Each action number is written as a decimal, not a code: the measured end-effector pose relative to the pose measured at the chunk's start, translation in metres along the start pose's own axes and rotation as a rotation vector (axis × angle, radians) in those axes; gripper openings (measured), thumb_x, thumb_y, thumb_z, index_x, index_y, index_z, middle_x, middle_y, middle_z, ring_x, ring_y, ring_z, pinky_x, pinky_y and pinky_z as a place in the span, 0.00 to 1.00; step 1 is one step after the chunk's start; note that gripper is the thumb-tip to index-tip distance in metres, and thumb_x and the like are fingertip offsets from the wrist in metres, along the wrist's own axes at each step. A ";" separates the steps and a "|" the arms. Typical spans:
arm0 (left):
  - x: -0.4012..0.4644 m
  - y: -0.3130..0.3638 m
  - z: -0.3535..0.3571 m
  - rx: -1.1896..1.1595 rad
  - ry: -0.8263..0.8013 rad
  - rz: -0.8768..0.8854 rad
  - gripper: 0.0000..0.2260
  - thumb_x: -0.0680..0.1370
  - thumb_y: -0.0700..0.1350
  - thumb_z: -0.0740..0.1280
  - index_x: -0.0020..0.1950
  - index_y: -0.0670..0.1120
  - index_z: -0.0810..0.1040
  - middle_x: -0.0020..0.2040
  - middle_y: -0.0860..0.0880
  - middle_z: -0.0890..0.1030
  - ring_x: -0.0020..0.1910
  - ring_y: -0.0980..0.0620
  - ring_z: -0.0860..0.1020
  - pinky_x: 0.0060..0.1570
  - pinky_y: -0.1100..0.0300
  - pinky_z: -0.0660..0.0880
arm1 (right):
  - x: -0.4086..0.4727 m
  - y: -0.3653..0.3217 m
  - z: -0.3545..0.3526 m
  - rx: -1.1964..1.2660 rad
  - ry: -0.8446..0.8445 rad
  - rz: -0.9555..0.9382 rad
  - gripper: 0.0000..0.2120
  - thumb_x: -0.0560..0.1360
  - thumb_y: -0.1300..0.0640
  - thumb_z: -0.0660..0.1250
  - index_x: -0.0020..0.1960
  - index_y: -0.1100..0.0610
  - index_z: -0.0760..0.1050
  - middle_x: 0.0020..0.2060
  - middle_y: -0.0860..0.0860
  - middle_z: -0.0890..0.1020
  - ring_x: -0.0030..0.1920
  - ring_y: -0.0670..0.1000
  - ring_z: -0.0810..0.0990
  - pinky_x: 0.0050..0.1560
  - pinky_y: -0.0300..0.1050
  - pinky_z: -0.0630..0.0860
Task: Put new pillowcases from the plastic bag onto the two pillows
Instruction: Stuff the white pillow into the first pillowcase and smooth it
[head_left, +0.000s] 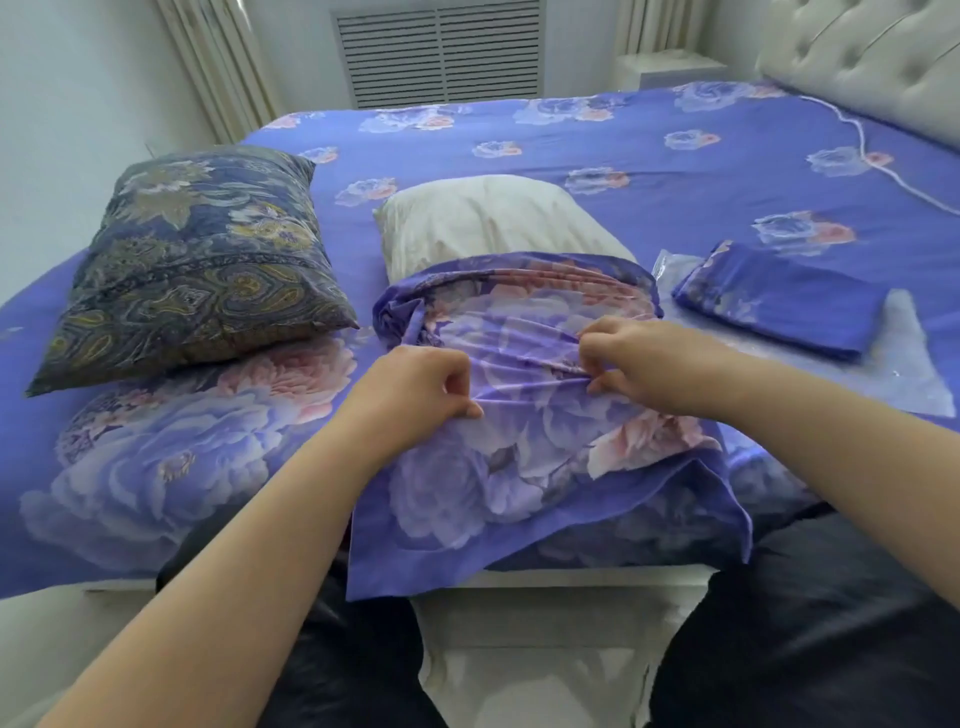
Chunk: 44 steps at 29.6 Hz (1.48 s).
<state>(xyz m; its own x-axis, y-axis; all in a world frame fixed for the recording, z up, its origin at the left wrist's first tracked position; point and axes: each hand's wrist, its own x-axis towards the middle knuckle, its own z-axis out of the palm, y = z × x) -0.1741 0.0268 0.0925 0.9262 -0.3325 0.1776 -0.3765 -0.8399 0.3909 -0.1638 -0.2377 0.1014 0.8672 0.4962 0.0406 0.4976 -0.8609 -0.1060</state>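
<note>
A cream pillow lies mid-bed, its near end inside a purple floral pillowcase bunched around it. My left hand pinches the gathered fabric on the left. My right hand grips the folds on the right. A second pillow, in a dark paisley cover, lies to the left. To the right, a folded purple pillowcase rests on a clear plastic bag.
The bed carries a matching purple floral sheet. A tufted headboard stands at the far right, a white cord trailing near it. A vent grille and radiators line the far wall. My dark-clothed legs are at the bed's near edge.
</note>
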 end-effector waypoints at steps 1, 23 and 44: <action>0.001 0.001 -0.003 -0.006 0.010 -0.029 0.12 0.67 0.50 0.76 0.35 0.47 0.75 0.30 0.56 0.75 0.34 0.56 0.73 0.34 0.61 0.68 | 0.002 -0.001 -0.001 -0.015 0.037 0.017 0.09 0.75 0.51 0.66 0.44 0.49 0.65 0.51 0.51 0.76 0.46 0.57 0.76 0.42 0.47 0.67; 0.040 -0.051 -0.010 -0.337 -0.260 -0.149 0.17 0.69 0.60 0.72 0.36 0.47 0.74 0.29 0.56 0.70 0.31 0.57 0.67 0.35 0.59 0.65 | 0.017 0.026 -0.021 -0.082 -0.061 0.368 0.09 0.73 0.49 0.67 0.47 0.54 0.74 0.47 0.55 0.78 0.44 0.56 0.74 0.39 0.45 0.66; 0.061 -0.097 -0.001 -0.301 -0.239 -0.337 0.15 0.78 0.52 0.65 0.35 0.44 0.72 0.30 0.49 0.68 0.34 0.51 0.66 0.36 0.57 0.61 | 0.025 0.086 0.007 0.508 -0.076 0.392 0.17 0.74 0.47 0.68 0.40 0.61 0.73 0.33 0.52 0.73 0.37 0.51 0.70 0.39 0.45 0.64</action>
<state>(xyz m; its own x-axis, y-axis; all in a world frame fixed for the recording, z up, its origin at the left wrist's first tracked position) -0.0811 0.0880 0.0668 0.9624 -0.1830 -0.2009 -0.0124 -0.7681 0.6402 -0.0995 -0.2981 0.0868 0.9700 0.1783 -0.1652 0.0575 -0.8287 -0.5568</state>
